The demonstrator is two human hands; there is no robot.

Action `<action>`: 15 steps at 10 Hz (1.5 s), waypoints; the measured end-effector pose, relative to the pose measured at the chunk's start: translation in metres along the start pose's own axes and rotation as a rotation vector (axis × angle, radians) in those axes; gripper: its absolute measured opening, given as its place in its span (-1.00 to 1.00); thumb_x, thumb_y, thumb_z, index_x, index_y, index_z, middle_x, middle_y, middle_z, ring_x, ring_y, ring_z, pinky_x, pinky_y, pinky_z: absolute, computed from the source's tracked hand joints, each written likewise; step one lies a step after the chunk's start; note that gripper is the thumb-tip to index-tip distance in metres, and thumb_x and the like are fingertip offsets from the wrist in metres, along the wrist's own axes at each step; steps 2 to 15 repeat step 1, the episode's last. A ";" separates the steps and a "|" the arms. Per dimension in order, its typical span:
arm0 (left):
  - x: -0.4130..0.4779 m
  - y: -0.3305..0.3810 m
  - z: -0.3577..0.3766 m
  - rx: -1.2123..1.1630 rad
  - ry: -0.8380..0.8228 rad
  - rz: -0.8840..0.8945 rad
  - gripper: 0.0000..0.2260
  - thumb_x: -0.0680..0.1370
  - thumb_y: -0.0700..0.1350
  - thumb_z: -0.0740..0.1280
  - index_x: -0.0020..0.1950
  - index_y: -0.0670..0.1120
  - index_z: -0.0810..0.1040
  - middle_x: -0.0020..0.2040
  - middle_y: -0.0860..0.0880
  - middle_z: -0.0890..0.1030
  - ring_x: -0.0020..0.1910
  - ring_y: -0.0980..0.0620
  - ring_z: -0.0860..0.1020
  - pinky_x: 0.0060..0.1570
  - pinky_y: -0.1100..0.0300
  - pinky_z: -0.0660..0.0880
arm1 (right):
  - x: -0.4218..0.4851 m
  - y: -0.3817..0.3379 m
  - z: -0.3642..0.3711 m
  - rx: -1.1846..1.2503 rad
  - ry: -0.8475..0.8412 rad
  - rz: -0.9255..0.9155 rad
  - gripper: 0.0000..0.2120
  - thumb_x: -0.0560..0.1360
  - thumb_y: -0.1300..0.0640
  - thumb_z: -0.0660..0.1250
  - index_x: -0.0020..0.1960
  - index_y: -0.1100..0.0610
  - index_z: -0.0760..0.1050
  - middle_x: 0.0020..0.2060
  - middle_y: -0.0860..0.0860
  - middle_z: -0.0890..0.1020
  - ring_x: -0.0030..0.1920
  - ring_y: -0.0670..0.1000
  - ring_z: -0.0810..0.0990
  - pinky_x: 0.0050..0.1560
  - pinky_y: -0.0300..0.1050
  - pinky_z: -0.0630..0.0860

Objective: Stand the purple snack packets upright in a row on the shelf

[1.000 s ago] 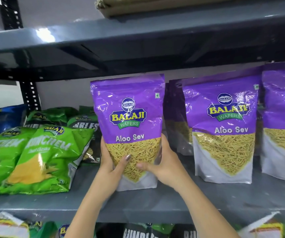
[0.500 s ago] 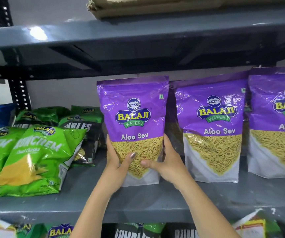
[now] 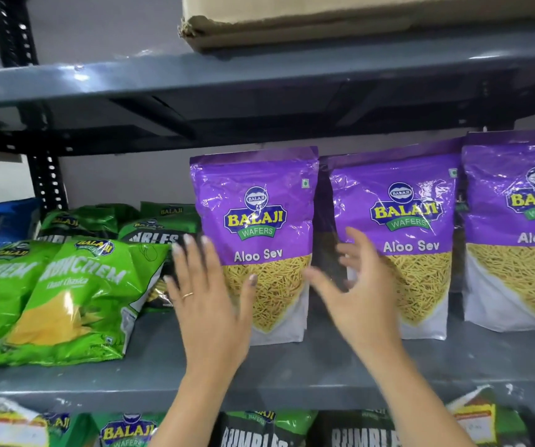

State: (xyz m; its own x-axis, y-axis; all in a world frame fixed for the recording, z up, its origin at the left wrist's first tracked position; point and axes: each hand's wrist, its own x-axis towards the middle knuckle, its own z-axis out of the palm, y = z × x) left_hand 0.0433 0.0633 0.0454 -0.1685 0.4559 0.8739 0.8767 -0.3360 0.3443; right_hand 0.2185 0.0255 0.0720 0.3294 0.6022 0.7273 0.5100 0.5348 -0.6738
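Both hands, left hand (image 3: 209, 304) and right hand (image 3: 356, 295), are hovering spread, gripping nothing; the leftmost purple packet (image 3: 255, 227) is standing upright on the shelf (image 3: 324, 362). Release step; next probably fetching another packet.

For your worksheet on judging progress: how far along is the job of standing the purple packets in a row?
Done: three purple packets stand upright side by side on the shelf. In hand: nothing; the left hand and right hand are open beside the leftmost packet. Left: no loose purple packets show, so perhaps nothing.
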 end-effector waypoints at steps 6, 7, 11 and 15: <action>0.004 0.039 -0.002 0.130 0.000 0.292 -0.31 0.58 0.26 0.01 0.57 -0.16 0.05 0.59 -0.19 0.02 0.58 -0.15 -0.06 0.50 -0.23 -0.06 | 0.010 -0.035 -0.055 0.179 0.226 -0.131 -0.82 0.40 -0.06 0.45 -0.02 -0.10 0.58 -0.27 -0.04 0.68 -0.25 0.00 0.67 -0.21 -0.09 0.59; 0.004 0.039 -0.002 0.130 0.000 0.292 -0.31 0.58 0.26 0.01 0.57 -0.16 0.05 0.59 -0.19 0.02 0.58 -0.15 -0.06 0.50 -0.23 -0.06 | 0.010 -0.035 -0.055 0.179 0.226 -0.131 -0.82 0.40 -0.06 0.45 -0.02 -0.10 0.58 -0.27 -0.04 0.68 -0.25 0.00 0.67 -0.21 -0.09 0.59; 0.004 0.039 -0.002 0.130 0.000 0.292 -0.31 0.58 0.26 0.01 0.57 -0.16 0.05 0.59 -0.19 0.02 0.58 -0.15 -0.06 0.50 -0.23 -0.06 | 0.010 -0.035 -0.055 0.179 0.226 -0.131 -0.82 0.40 -0.06 0.45 -0.02 -0.10 0.58 -0.27 -0.04 0.68 -0.25 0.00 0.67 -0.21 -0.09 0.59; 0.004 0.039 -0.002 0.130 0.000 0.292 -0.31 0.58 0.26 0.01 0.57 -0.16 0.05 0.59 -0.19 0.02 0.58 -0.15 -0.06 0.50 -0.23 -0.06 | 0.010 -0.035 -0.055 0.179 0.226 -0.131 -0.82 0.40 -0.06 0.45 -0.02 -0.10 0.58 -0.27 -0.04 0.68 -0.25 0.00 0.67 -0.21 -0.09 0.59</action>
